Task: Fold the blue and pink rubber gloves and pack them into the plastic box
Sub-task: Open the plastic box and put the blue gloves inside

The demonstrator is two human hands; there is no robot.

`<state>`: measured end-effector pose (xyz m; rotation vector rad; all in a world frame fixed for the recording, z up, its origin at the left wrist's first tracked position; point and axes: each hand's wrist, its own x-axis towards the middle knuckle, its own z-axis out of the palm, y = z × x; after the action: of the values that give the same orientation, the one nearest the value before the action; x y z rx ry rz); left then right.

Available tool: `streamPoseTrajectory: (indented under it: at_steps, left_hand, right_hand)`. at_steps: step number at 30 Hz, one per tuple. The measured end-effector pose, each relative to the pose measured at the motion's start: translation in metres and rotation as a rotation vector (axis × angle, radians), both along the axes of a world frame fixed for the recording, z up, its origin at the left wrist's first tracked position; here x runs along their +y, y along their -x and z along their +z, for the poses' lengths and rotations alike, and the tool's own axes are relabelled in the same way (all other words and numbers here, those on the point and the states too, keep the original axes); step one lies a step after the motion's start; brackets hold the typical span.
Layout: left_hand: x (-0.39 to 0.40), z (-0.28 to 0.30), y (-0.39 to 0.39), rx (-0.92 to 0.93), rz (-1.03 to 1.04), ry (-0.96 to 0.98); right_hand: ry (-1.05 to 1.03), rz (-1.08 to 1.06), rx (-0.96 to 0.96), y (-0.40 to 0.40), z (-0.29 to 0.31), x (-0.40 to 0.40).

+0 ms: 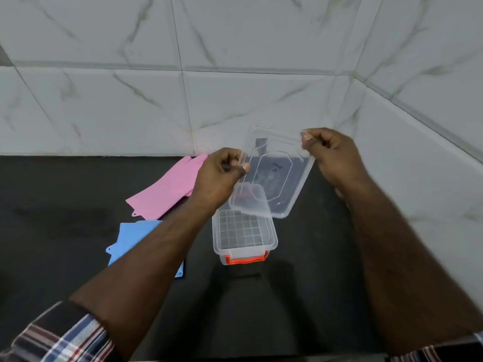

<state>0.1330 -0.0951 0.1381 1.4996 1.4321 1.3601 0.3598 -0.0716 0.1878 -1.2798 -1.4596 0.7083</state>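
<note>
Two gloves, one pink glove (167, 188) and one blue glove (130, 239); one plastic box (244, 236); one lid (277, 173).

Desk (65, 205) was dark, matte, butted against the tiled wall at the back and right. On it: pink glove (167, 188) lay flat at back left, blue glove (130, 239) just in front of it, partly hidden by an arm. Clear box (244, 237) sat right of the gloves, uncovered, orange latch (247, 258) facing front.
</note>
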Motion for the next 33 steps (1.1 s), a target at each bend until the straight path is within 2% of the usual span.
streamPoseTrajectory:
  at_steps: [4, 7, 13, 19, 26, 29, 31, 33]
  left_hand:
    - [0.008, 0.007, -0.016, 0.091, -0.056, -0.060]
    - [0.009, 0.003, -0.031, 0.211, -0.098, -0.098]
    - [0.013, -0.022, -0.036, 0.356, -0.149, 0.046]
    - [0.006, -0.046, -0.031, 0.412, -0.130, 0.100]
    - [0.004, -0.052, -0.020, 0.428, -0.083, 0.080]
    - [0.004, -0.055, -0.011, 0.429, -0.058, 0.090]
    - [0.004, -0.058, -0.005, 0.423, -0.021, 0.094]
    - [0.003, -0.063, 0.001, 0.408, 0.048, 0.092]
  right_hand:
    - [-0.059, 0.104, -0.235, -0.029, 0.033, -0.030]
    - [-0.016, 0.074, -0.403, -0.046, 0.031, -0.039]
    - [0.082, -0.127, -0.603, -0.063, -0.035, -0.044]
    - [0.244, -0.044, -0.720, -0.060, -0.113, -0.048]
    - [0.406, 0.086, -0.946, -0.061, -0.152, -0.059]
    - [0.492, 0.110, -0.947, -0.060, -0.155, -0.058]
    - [0.482, 0.093, -0.839, -0.049, -0.147, -0.056]
    - [0.387, 0.030, -0.681, -0.031, -0.135, -0.053]
